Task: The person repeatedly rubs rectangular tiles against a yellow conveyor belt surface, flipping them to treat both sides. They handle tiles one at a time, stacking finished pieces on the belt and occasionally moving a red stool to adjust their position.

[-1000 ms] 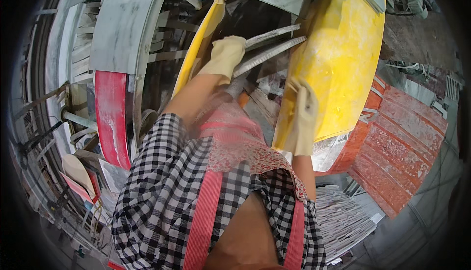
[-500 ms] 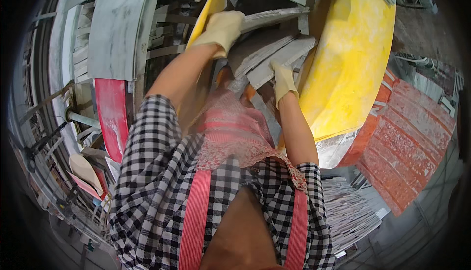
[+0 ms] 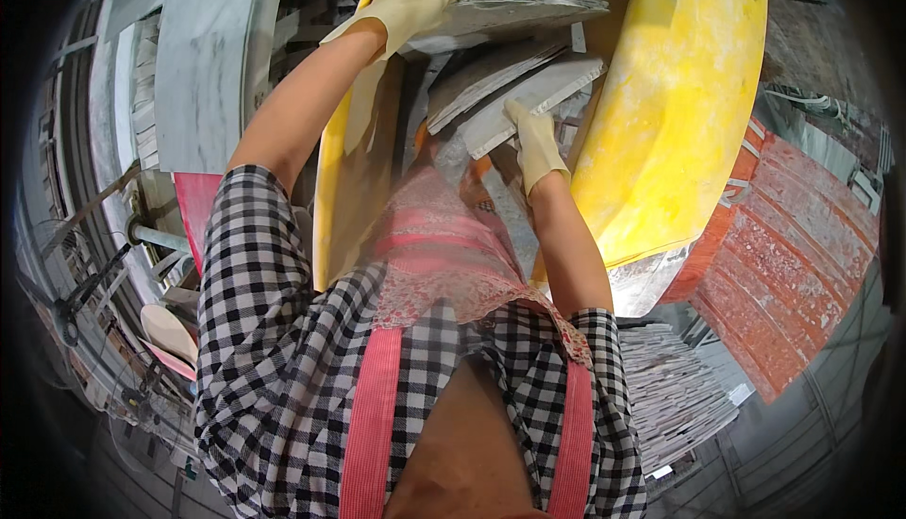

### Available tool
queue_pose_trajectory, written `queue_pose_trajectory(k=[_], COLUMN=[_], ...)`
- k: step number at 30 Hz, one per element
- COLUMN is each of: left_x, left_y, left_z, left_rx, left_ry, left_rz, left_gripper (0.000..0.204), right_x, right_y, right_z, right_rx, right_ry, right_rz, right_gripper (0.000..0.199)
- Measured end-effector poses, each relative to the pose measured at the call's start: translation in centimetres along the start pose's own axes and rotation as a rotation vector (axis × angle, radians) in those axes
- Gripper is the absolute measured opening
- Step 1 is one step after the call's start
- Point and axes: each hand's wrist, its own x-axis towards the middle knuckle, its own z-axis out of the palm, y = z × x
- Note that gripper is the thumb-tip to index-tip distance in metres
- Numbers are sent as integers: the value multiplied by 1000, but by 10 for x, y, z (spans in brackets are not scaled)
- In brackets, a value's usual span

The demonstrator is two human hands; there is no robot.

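At right, 1 broad yellow panel (image 3: pixel 684 123) is noted, its surface marked with whitish residue. Farther right, 1 ribbed red-orange sheet (image 3: pixel 797 245) is observed, spotted with pale deposits. Thin grey pieces (image 3: pixel 670 396) are found piled below. At left, 1 veined grey slab (image 3: pixel 208 66) is seen; 1 red panel (image 3: pixel 192 203) is partly hidden beneath it.

Between two upright yellow sides, a narrow one on the left (image 3: pixel 330 179) and a broad one on the right (image 3: pixel 670 113), grey stone slabs (image 3: pixel 552 88) sit tilted one behind another; the surface beneath them is hidden. At lower right, a grey floor (image 3: pixel 802 439) shows beside a layered stack of thin slabs (image 3: pixel 670 396).
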Motion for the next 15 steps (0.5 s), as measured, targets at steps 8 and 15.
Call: queue_pose_trajectory(k=[8,15], left_x=[10,-16], left_y=[12,25], left_z=[-11,34], left_rx=[288,-244], left_ry=[176,123], left_rz=[-75,-277], left_gripper=[19,33], right_x=[19,36], right_y=[19,40], right_z=[0,2], right_rx=[34,-5], right_ry=[47,117], right_rz=[-33,-34], right_gripper=[37,38])
